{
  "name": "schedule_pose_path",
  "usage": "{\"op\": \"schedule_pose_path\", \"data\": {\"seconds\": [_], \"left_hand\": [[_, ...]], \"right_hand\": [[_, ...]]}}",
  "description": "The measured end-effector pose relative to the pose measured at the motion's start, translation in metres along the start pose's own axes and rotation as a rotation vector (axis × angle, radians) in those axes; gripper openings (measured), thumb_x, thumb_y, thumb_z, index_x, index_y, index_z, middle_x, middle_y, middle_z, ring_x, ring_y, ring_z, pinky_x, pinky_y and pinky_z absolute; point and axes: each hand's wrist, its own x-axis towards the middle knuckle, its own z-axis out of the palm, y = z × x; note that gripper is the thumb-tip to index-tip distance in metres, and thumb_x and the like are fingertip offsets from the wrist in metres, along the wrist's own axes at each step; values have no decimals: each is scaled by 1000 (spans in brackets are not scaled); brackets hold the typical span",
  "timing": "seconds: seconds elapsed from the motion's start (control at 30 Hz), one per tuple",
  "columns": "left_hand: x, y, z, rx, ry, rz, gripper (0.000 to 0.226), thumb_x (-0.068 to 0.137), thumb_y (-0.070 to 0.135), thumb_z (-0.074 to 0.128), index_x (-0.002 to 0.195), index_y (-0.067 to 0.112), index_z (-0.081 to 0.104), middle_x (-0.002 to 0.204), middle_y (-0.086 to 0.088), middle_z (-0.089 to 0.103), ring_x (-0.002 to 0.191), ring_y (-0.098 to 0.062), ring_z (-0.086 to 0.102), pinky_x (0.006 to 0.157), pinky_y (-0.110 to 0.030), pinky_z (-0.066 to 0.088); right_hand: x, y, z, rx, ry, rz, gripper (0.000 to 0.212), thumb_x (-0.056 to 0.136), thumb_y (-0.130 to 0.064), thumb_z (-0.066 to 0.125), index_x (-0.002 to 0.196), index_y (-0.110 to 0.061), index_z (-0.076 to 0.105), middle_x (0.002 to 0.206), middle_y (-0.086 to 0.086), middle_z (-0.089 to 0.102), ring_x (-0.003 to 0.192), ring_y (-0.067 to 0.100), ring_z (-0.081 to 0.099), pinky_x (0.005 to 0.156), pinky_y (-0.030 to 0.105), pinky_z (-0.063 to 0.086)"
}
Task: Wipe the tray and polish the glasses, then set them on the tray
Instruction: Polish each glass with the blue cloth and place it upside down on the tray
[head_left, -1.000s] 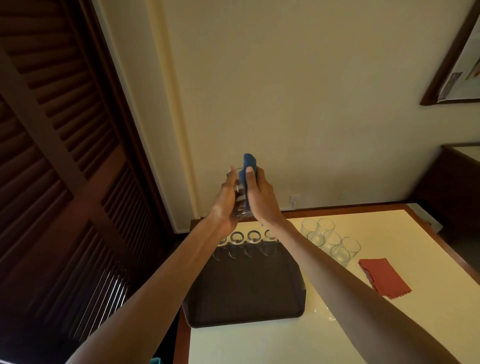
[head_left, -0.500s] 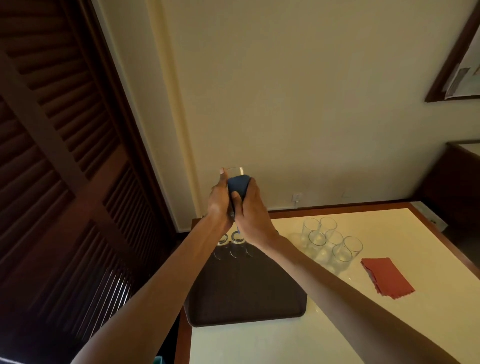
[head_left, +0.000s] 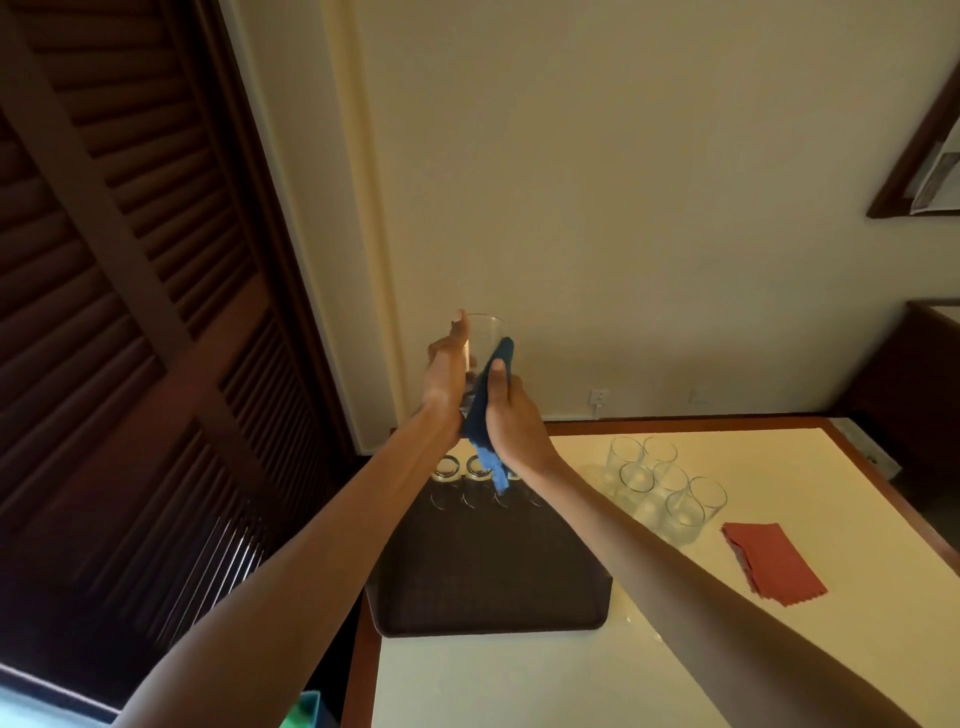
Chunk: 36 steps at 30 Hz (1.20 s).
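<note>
I hold a clear glass (head_left: 485, 338) raised in front of the wall, above the far end of the dark brown tray (head_left: 493, 577). My left hand (head_left: 444, 374) grips the glass on its left side. Pressed against its right side is a blue cloth (head_left: 485, 415), held by my right hand (head_left: 511, 415); the cloth's tail hangs down. A row of glasses (head_left: 462, 475) stands along the tray's far edge, partly hidden by my arms. To the right of the tray, on the cream table, is a cluster of several clear glasses (head_left: 662, 486).
A folded red cloth (head_left: 774, 564) lies on the table (head_left: 519, 680) at the right. Dark louvred doors (head_left: 130, 312) fill the left side. The table has a wooden rim (head_left: 878, 467), and dark furniture (head_left: 919, 364) stands at the far right.
The blue cloth has slid from the top of the glass down its right side, its tail now hanging low. The glass rim shows above my hands.
</note>
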Motion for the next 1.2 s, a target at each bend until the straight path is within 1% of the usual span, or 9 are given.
{"op": "schedule_pose_path", "data": {"seconds": [0.2,0.4,0.47,0.57,0.63,0.73,0.8,1.03,1.2], "left_hand": [[-16,-8,1,-69,-91,14,62,103,66,41,123,16,72,110,-13,78,104,-28,75,95,-46,60],[-27,-12,10,-37,-27,-25,52,111,50,34,109,18,75,102,-10,77,95,-28,73,96,-45,58],[-28,-9,11,-38,-1,-35,60,107,62,34,105,18,74,98,-8,76,96,-26,71,98,-44,56],[-9,-14,10,-14,47,-44,103,63,104,46,120,23,73,125,-11,68,115,-27,66,103,-49,53],[-11,-9,8,33,65,-43,113,59,103,49,141,26,60,140,-15,59,124,-33,61,101,-50,54],[-28,4,5,46,44,6,61,97,73,45,130,21,49,113,-7,63,96,-19,65,72,-33,54],[-26,1,4,43,33,7,52,104,65,39,124,19,50,104,-6,65,85,-18,65,74,-37,57],[-30,-6,12,30,-32,34,65,103,69,29,135,23,63,119,-8,74,110,-26,71,99,-49,58],[3,-17,11,86,15,63,115,54,106,43,136,27,61,133,-8,64,115,-26,67,100,-51,56]], "right_hand": [[10,-18,-4,-172,184,-321,41,106,-43,37,131,-11,38,107,8,61,82,18,67,64,22,55],[35,-27,-25,44,148,6,62,105,-56,22,95,-8,61,75,3,66,63,14,65,59,30,53],[29,-25,-20,137,111,90,67,107,-53,18,74,-11,58,58,0,62,51,9,61,53,26,48],[18,-13,-11,162,69,161,66,107,-52,18,84,-14,67,77,6,71,74,18,70,71,33,56],[7,-8,-5,144,43,120,66,108,-51,17,90,-10,66,83,10,71,77,22,70,75,36,57],[-6,-1,4,12,67,14,52,108,-47,23,108,-6,54,82,5,63,70,15,64,58,21,48],[-6,-5,5,-27,120,-100,36,108,-40,32,118,-8,46,88,4,61,71,12,63,53,15,46],[25,-26,-15,11,226,-67,58,106,-52,26,107,-4,58,80,5,66,69,18,65,58,25,48],[26,-27,-13,138,120,140,65,108,-51,17,94,-10,65,81,7,68,73,18,67,60,24,49]]}}
